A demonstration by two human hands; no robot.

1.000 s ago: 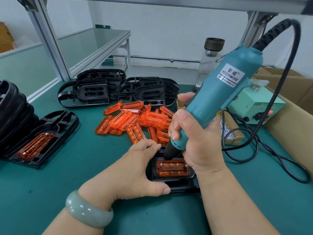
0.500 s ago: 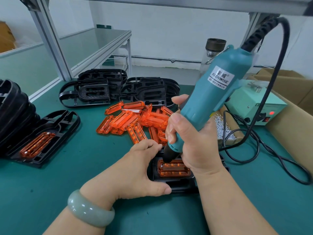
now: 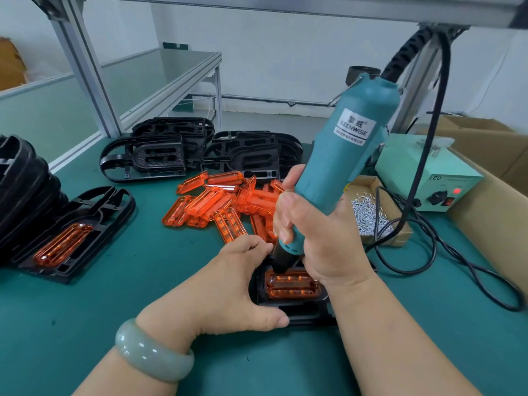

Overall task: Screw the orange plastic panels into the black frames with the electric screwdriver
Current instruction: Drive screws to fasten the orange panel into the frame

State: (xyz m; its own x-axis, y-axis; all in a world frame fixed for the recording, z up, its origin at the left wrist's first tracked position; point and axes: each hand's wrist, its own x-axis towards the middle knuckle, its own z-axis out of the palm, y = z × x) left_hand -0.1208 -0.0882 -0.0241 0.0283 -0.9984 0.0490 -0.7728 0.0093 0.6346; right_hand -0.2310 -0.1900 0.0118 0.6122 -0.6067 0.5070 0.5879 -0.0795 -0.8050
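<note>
Currently right grip (image 3: 323,238) clasps the electric screwdriver (image 3: 343,155), left grip (image 3: 228,287) holds the black frame (image 3: 303,314); if the tool tilts, it could slip and scar the orange panel (image 3: 291,285) beneath.

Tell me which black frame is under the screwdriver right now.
The front-centre frame, gripped by the left hand, screwdriver tip at the far edge of its panel. The other panelled frame lies alone at left; the rear frames hold no panel.

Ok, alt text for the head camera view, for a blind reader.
A right hand holds a teal electric screwdriver tip-down at an orange panel in a black frame that the left hand steadies. Loose panels, spare frames and screws lie behind.
</note>
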